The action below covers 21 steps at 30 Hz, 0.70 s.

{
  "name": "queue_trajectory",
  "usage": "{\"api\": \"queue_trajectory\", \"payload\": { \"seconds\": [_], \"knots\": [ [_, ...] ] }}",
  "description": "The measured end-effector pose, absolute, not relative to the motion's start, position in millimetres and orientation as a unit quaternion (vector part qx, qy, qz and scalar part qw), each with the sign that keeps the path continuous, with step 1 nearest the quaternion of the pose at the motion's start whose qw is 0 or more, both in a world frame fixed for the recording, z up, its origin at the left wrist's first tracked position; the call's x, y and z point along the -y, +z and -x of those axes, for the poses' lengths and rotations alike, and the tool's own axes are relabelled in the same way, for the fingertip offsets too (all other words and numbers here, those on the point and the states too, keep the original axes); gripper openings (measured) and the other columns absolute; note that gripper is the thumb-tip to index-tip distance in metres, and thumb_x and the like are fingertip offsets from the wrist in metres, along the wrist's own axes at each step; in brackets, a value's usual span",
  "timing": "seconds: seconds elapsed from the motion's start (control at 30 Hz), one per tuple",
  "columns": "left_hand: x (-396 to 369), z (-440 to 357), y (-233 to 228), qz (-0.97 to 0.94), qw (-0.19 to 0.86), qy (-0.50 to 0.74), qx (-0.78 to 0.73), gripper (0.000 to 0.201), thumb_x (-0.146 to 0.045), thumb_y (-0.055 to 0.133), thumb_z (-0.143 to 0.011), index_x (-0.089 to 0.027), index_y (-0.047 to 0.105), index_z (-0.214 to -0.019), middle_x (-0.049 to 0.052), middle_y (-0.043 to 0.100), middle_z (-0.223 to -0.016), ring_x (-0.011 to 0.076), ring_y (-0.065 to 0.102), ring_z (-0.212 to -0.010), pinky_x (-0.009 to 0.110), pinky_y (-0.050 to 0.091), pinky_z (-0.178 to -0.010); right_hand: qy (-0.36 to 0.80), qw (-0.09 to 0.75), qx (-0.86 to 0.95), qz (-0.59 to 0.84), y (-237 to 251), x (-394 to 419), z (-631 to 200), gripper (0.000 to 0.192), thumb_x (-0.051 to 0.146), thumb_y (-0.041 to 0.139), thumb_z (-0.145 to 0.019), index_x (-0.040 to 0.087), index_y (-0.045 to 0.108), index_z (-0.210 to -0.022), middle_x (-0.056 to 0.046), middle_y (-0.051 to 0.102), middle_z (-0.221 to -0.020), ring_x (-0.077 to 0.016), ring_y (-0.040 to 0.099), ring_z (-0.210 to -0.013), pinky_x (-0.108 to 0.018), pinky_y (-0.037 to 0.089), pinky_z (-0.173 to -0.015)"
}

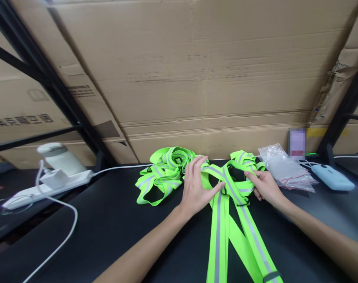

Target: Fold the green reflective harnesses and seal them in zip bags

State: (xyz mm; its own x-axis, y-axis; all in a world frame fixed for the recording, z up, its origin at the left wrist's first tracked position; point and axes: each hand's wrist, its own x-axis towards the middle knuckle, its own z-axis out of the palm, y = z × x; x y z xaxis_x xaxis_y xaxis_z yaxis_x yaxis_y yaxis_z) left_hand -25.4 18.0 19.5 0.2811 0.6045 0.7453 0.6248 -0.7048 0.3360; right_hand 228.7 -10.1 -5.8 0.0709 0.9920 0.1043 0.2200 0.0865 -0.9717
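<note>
A neon green reflective strap harness [219, 236] with grey stripes and dark buckles lies in loops on the black table, its long bands running toward me. My left hand [195, 184] rests at the left of the loops, fingers stretched up and thumb spread out over a band. On the right side, my right hand [265, 186] is closed, pinching the edge of a looped green band between thumb and fingers. Its lower fingers are curled and partly hidden. Left of my left hand sits a heap of similar reflective straps [159, 181], rolled and tangled.
Clear plastic bags [285, 169] lie right of the straps, near a light blue device [332, 177] with a cord. A white power strip [49, 190], a white bottle [61, 157] and a cable [74, 220] are at left. A cardboard wall [196, 78] stands behind.
</note>
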Motion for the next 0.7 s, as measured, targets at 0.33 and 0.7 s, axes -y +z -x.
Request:
{"api": "queue_trajectory", "payload": {
  "seconds": [0.33, 0.7],
  "knots": [
    [-16.6, 22.0, 14.9, 0.932, 0.109, -0.264, 0.220, 0.069, 0.004, 0.054, -0.081, -0.030, 0.049, -0.141, 0.013, 0.032, -0.159, 0.0362, 0.035, -0.147, 0.055, 0.042, -0.114, 0.358, 0.482, 0.583, 0.546, -5.0, 13.6, -222.9, 0.046, 0.058, 0.062, -0.090, 0.020, 0.060, -0.116, 0.013, 0.040, -0.036, -0.0122, 0.036, -0.029, -0.022, 0.028, -0.034],
    [-25.4, 27.7, 6.1, 0.850, -0.169, -0.392, 0.309, 0.023, -0.016, 0.057, -0.093, -0.024, 0.051, -0.113, 0.012, 0.050, -0.143, 0.0287, 0.043, -0.143, 0.045, 0.044, -0.112, 0.027, 0.321, 0.836, 0.444, -0.2, 16.5, -240.4, 0.033, 0.021, 0.042, -0.099, 0.024, 0.073, -0.108, -0.004, 0.077, -0.094, -0.0191, 0.071, -0.077, -0.029, 0.050, -0.070]
  ]
}}
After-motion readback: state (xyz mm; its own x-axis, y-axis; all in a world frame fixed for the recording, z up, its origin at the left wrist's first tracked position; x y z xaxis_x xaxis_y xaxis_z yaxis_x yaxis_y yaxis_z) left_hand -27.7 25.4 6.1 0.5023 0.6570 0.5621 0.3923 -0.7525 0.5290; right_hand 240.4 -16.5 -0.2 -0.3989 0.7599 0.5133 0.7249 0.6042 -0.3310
